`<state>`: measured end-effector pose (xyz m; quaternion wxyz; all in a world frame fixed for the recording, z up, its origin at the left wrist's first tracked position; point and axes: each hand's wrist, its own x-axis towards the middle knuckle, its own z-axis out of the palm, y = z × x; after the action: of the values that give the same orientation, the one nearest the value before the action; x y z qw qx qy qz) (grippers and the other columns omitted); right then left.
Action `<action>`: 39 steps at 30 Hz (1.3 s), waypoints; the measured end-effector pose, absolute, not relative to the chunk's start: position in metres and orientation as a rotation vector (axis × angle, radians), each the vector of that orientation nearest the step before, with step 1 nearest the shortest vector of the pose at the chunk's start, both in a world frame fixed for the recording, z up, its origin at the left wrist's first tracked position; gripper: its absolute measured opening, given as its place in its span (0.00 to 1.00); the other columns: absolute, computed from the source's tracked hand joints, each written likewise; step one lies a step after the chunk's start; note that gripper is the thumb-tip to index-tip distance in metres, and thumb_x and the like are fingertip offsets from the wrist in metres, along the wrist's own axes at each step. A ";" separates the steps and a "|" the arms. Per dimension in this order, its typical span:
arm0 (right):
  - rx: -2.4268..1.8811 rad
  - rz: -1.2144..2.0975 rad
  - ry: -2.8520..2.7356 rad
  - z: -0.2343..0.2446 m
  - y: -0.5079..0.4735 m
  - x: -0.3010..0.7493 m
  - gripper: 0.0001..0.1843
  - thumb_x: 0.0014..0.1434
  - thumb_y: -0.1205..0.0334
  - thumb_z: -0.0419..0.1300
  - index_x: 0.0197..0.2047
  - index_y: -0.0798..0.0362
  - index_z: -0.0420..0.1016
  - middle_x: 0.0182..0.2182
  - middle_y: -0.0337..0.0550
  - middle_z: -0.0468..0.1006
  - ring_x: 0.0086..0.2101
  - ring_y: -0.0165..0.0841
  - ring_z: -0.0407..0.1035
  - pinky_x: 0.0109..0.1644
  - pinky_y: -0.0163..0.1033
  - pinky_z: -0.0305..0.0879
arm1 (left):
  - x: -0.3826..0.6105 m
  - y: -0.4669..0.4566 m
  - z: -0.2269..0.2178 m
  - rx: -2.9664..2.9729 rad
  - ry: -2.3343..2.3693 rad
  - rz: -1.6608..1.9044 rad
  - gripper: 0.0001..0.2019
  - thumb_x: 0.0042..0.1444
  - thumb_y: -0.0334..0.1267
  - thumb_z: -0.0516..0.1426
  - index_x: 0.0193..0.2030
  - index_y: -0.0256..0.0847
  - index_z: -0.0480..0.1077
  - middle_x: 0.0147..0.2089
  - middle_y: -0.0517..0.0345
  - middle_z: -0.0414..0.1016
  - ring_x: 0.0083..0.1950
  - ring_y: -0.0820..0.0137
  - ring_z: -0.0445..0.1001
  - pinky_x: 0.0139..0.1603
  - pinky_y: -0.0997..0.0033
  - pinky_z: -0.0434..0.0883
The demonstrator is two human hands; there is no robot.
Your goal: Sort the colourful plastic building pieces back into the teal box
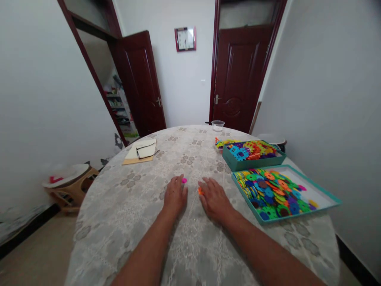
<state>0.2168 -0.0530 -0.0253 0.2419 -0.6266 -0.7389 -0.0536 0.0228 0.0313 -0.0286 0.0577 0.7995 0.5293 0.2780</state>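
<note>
My left hand (175, 194) rests palm down on the tablecloth with its fingers stretched forward. A small pink plastic piece (184, 180) lies right beside its index fingertip. My right hand (214, 198) is palm down a little to the right, its outer fingers loosely bent. Between its thumb and index finger shows an orange plastic snowflake disc (200, 191), partly hidden by the fingers. To the right of that hand, a shallow teal-edged box lid (317, 186) holds many colourful snowflake discs (278, 190).
Behind the lid stands a teal box (251, 162) filled with more discs, a colourful bag (223, 143) beside it. A clear plastic bowl (218, 126) sits at the far edge. Black-framed glasses (145, 151) lie on a notepad (135, 153) at the left of the round table (119, 222).
</note>
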 end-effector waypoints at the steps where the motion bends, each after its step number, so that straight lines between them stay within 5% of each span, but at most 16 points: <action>1: -1.724 -0.128 -2.049 -0.031 -0.051 0.213 0.24 0.73 0.60 0.54 0.70 0.50 0.70 0.70 0.54 0.67 0.70 0.50 0.56 0.71 0.57 0.56 | 0.026 0.032 -0.026 2.430 1.657 0.766 0.27 0.67 0.33 0.55 0.72 0.37 0.63 0.68 0.40 0.68 0.69 0.55 0.68 0.71 0.56 0.64; 5: -1.754 -0.089 -2.065 -0.032 -0.047 0.215 0.17 0.74 0.62 0.53 0.59 0.49 0.78 0.60 0.52 0.75 0.62 0.46 0.65 0.67 0.51 0.59 | 0.035 0.041 -0.007 2.374 1.813 0.424 0.25 0.71 0.37 0.53 0.72 0.41 0.63 0.68 0.41 0.69 0.66 0.56 0.71 0.65 0.61 0.67; 8: -1.823 -0.071 -2.046 -0.021 -0.049 0.217 0.13 0.72 0.63 0.55 0.52 0.50 0.79 0.53 0.53 0.77 0.54 0.46 0.68 0.61 0.50 0.62 | 0.037 0.052 0.009 2.320 1.842 0.273 0.17 0.70 0.41 0.53 0.63 0.45 0.70 0.64 0.45 0.71 0.59 0.58 0.76 0.55 0.65 0.70; 18: -1.941 0.254 -1.929 -0.003 -0.056 0.236 0.11 0.66 0.61 0.58 0.48 0.53 0.77 0.48 0.54 0.77 0.51 0.44 0.72 0.55 0.43 0.63 | 0.032 0.100 0.008 2.237 1.756 0.243 0.13 0.62 0.41 0.60 0.53 0.42 0.74 0.58 0.44 0.77 0.52 0.59 0.80 0.46 0.68 0.70; 26: -1.989 0.377 -1.830 0.005 -0.053 0.249 0.09 0.61 0.57 0.62 0.43 0.53 0.75 0.46 0.51 0.78 0.46 0.40 0.73 0.46 0.39 0.60 | 0.036 0.118 0.012 2.169 1.690 0.294 0.08 0.47 0.33 0.68 0.28 0.41 0.72 0.32 0.52 0.80 0.39 0.60 0.80 0.41 0.68 0.69; 34: -1.652 0.408 -1.794 0.000 -0.059 0.245 0.10 0.65 0.66 0.59 0.49 0.50 0.74 0.41 0.43 0.81 0.41 0.35 0.73 0.45 0.37 0.60 | 0.042 0.072 0.022 2.200 1.494 0.457 0.03 0.55 0.32 0.60 0.35 0.41 0.75 0.36 0.55 0.82 0.42 0.64 0.79 0.43 0.70 0.70; 39: -1.444 0.541 -1.627 0.005 -0.055 0.240 0.17 0.65 0.66 0.61 0.57 0.50 0.75 0.36 0.37 0.80 0.36 0.32 0.72 0.43 0.35 0.63 | 0.045 0.032 0.017 1.994 1.189 0.572 0.13 0.59 0.39 0.54 0.43 0.40 0.79 0.40 0.52 0.85 0.40 0.63 0.82 0.43 0.67 0.76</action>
<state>0.2398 -0.0550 0.0048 0.4350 -0.5801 -0.6535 0.2172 0.0447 0.0322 0.0171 0.3666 0.7758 0.4628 0.2227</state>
